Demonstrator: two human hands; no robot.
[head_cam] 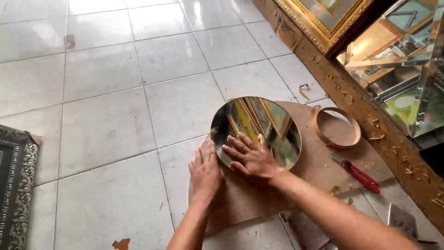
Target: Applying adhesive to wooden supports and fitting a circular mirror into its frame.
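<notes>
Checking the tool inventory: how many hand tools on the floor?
1: red-handled cutters lie on the brown board, right of the round mirror under the right hand. More may sit outside the view.

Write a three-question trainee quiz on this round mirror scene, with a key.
1. True or false: the right hand lies flat on the round mirror.
2. What does the left hand rest against: (a) the mirror's near-left edge, (b) the red-handled cutters, (c) the brown ring?
3. What lies under the mirror, between it and the tiled floor?

Key: 1. True, with fingers spread on the glass. 2. (a); its lower part lies on the board. 3. A brown board, which also carries the ring and the cutters.
</notes>
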